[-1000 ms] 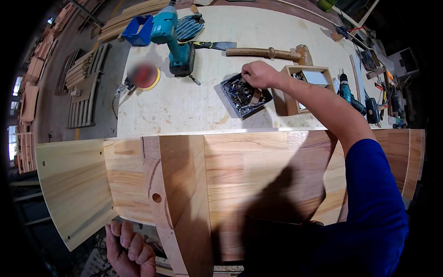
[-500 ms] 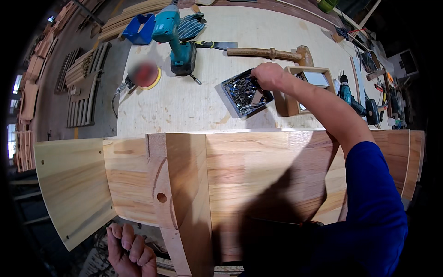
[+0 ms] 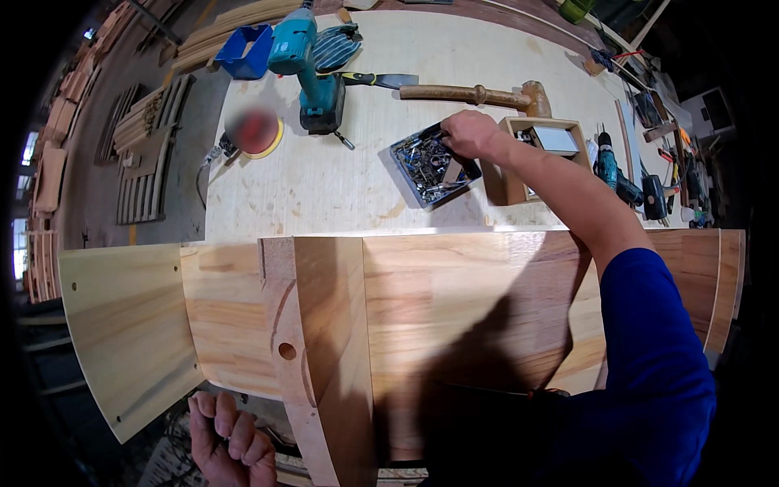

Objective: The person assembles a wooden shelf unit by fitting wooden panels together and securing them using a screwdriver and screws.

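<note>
My right hand (image 3: pixel 471 135) reaches into the upper right corner of a dark open tray (image 3: pixel 466 185) on the bench. Inside lie many small screws and metal fittings (image 3: pixel 423 166). Its fingers are bent down among them, and the fingertips are hidden. At the lower left, my left hand (image 3: pixel 230 442) is closed with the fingers curled toward the palm; whatever it may hold does not show. It hovers beside a wooden assembly (image 3: pixel 454 284), near an upright board with a round hole (image 3: pixel 286 351).
A wooden box (image 3: pixel 513 154) stands right of the tray, with a wooden mallet (image 3: pixel 466 96) behind. Farther left are a teal cordless driver (image 3: pixel 312 89), a scraper (image 3: pixel 381 79), a sander (image 3: pixel 256 134) and a blue bin (image 3: pixel 245 53). Another drill (image 3: pixel 613 170) lies at right.
My right hand has shifted very slightly at the tray's corner, and its forearm sits a little more to the left. My left hand stays closed in nearly the same place.
</note>
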Demonstrator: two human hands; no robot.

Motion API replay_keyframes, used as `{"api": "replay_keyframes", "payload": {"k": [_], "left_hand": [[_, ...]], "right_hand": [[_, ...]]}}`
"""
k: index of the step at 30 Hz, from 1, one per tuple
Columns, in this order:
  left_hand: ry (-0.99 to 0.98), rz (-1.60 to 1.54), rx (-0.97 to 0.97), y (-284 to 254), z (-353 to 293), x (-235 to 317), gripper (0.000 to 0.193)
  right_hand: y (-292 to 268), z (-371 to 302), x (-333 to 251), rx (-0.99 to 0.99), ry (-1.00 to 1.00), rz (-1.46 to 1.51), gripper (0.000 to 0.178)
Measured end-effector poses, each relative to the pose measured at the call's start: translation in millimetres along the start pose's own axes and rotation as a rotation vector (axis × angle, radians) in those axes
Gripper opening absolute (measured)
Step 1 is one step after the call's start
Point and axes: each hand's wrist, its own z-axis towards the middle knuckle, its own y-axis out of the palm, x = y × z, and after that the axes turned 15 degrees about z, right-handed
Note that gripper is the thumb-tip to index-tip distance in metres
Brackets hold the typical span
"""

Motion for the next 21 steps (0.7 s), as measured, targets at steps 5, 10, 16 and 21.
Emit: {"api": "replay_keyframes", "payload": {"k": [5, 10, 16, 21], "left_hand": [[0.007, 0.017, 0.0, 2, 0, 1, 0.022], [0.009, 0.022, 0.009, -1, 3, 0, 0.022], [-0.003, 0.018, 0.008, 2, 6, -3, 0.022], [-0.011, 0.019, 0.018, 3, 4, -3, 0.022]], "right_hand": [[-12, 2, 16, 0.101, 0.242, 1.118, 0.013], [-30, -1, 20, -0.036, 0.321, 1.923, 0.02], [-9, 3, 17, -0.047, -0.069, 1.155, 0.004], [2, -3, -10, -0.062, -0.226, 0.009, 0.024]]}}
